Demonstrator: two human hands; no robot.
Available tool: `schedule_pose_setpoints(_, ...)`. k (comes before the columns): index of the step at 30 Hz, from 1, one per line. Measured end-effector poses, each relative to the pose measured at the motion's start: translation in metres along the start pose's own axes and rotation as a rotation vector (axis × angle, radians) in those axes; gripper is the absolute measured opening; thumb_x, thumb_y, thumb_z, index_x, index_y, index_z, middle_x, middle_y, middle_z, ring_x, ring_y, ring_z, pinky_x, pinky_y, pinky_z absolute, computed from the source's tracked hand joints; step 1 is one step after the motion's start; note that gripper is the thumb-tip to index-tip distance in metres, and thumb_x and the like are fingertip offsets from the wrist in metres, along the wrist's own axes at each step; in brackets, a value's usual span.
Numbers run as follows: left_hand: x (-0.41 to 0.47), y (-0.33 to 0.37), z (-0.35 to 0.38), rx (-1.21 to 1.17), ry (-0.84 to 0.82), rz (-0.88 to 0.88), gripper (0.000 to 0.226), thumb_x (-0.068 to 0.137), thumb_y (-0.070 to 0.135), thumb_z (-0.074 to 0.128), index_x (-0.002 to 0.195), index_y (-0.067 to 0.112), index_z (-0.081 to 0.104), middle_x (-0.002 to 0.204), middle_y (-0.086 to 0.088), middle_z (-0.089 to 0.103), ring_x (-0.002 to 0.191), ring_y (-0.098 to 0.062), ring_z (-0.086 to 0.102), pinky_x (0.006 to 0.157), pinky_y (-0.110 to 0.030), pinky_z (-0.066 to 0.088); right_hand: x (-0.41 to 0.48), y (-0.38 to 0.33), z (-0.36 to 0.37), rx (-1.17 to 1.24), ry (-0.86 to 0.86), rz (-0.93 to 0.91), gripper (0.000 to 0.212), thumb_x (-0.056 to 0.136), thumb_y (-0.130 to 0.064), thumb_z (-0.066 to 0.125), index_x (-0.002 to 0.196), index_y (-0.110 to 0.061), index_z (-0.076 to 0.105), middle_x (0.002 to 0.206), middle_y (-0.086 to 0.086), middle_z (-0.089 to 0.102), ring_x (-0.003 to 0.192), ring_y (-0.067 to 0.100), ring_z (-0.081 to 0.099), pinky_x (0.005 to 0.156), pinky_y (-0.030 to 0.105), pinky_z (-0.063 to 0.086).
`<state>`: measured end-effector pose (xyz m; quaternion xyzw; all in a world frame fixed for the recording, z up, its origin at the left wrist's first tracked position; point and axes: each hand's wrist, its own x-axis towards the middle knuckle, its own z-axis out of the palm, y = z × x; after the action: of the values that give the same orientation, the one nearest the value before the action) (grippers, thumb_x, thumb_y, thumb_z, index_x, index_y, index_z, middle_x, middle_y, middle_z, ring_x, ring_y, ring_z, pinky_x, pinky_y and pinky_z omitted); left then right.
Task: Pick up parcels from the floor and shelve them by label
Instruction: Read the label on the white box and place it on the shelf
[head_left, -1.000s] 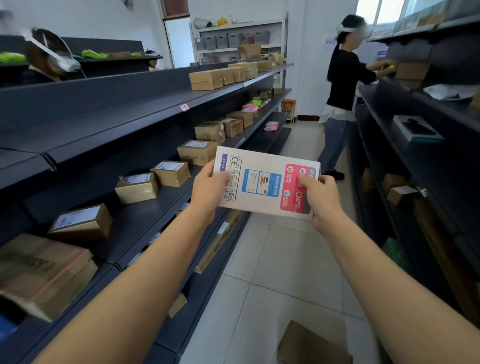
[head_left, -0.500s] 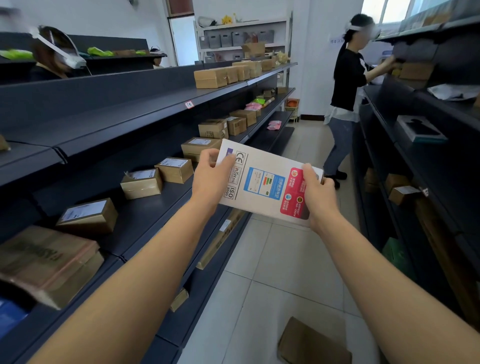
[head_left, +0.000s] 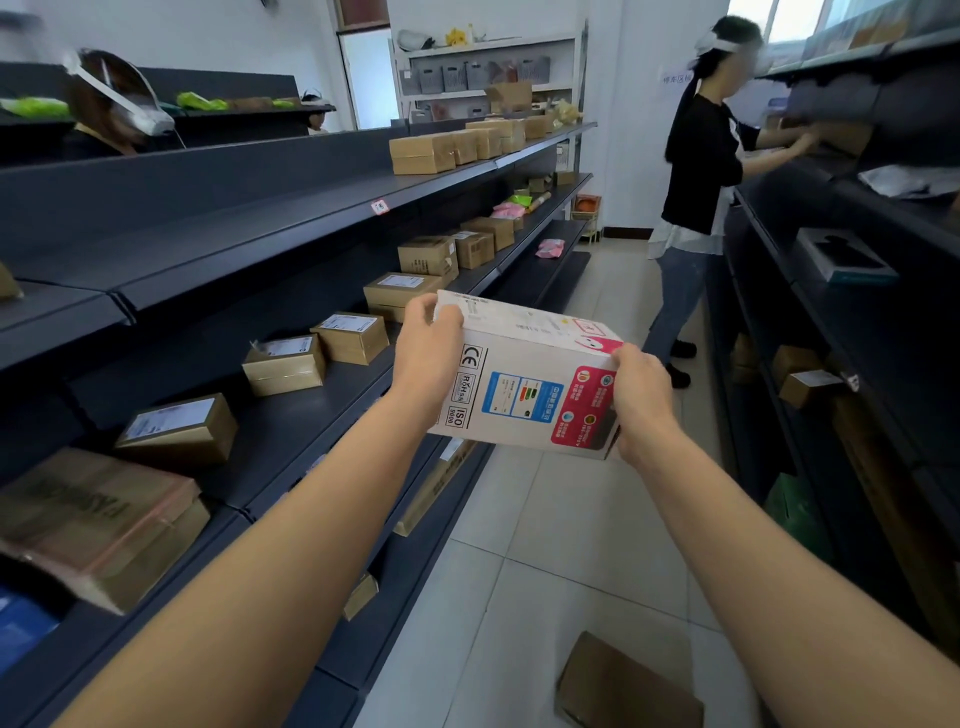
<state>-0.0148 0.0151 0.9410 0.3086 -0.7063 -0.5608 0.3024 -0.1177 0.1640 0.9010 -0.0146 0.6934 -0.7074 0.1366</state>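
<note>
Box (head_left: 524, 384) tipped forward since, top face showing.

Count, first pass. One white printed box (head_left: 524, 384), in my two hands: left (head_left: 428, 353), right (head_left: 641, 400). One brown parcel on the floor (head_left: 623, 686). Two other people in clear view (head_left: 701, 171), (head_left: 111, 104). Middle shelf (head_left: 291, 431), near stretch: four small labelled cartons (head_left: 179, 428).

A parcel stockroom: long dark shelving (head_left: 270, 234) lined with labelled cardboard boxes (head_left: 284, 364) flanks a tiled aisle (head_left: 561, 519).
</note>
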Motion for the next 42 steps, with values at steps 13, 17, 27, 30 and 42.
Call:
schedule_pose_setpoints(13,0.009,0.002,0.004,0.012,0.029,-0.094,0.046,0.090,0.010,0.045,0.133,0.026,0.042,0.102,0.004,0.063,0.082,-0.022,0.069,0.056,-0.030,0.052,-0.001,-0.007,0.001,0.017,-0.027,-0.078,0.014,0.100,-0.019,0.047,0.113,-0.023,0.043,0.084,-0.009,0.060,0.072,0.010,0.064,0.056,0.022,0.049)
schedule_pose_setpoints(17,0.010,0.002,0.003,0.052,0.027,-0.122,0.043,0.092,0.022,0.050,0.134,0.024,0.040,0.097,0.001,0.065,0.087,-0.026,0.071,0.082,-0.047,0.060,0.002,-0.004,0.001,0.012,-0.034,-0.094,0.013,0.100,-0.024,0.050,0.112,-0.027,0.045,0.087,-0.009,0.062,0.077,0.012,0.066,0.064,0.027,0.055)
schedule_pose_setpoints(27,0.016,-0.006,-0.012,0.009,-0.035,-0.127,0.056,0.095,0.023,0.056,0.140,0.033,0.026,0.104,-0.004,0.070,0.074,-0.021,0.072,0.063,-0.035,0.061,0.004,-0.013,-0.004,0.054,-0.045,-0.067,0.017,0.097,-0.031,0.053,0.082,-0.027,0.060,0.082,-0.002,0.072,0.076,0.018,0.072,0.075,0.033,0.056)
schedule_pose_setpoints(30,0.014,-0.010,-0.011,0.034,-0.132,-0.137,0.064,0.097,0.028,0.056,0.149,0.034,0.020,0.103,-0.008,0.073,0.080,-0.023,0.074,0.069,-0.040,0.062,0.007,-0.015,-0.008,0.054,-0.073,-0.088,0.016,0.096,-0.032,0.052,0.085,-0.031,0.063,0.086,-0.001,0.075,0.079,0.019,0.074,0.077,0.034,0.057)
schedule_pose_setpoints(42,0.003,-0.018,-0.003,-0.097,-0.254,-0.183,0.045,0.086,0.039,0.072,0.111,0.014,0.046,0.088,-0.010,0.077,0.077,-0.023,0.075,0.064,-0.040,0.063,0.012,-0.020,-0.006,0.380,0.055,-0.280,0.021,0.088,-0.009,0.056,0.101,-0.021,0.046,0.088,0.005,0.065,0.066,0.014,0.068,0.054,0.026,0.053)
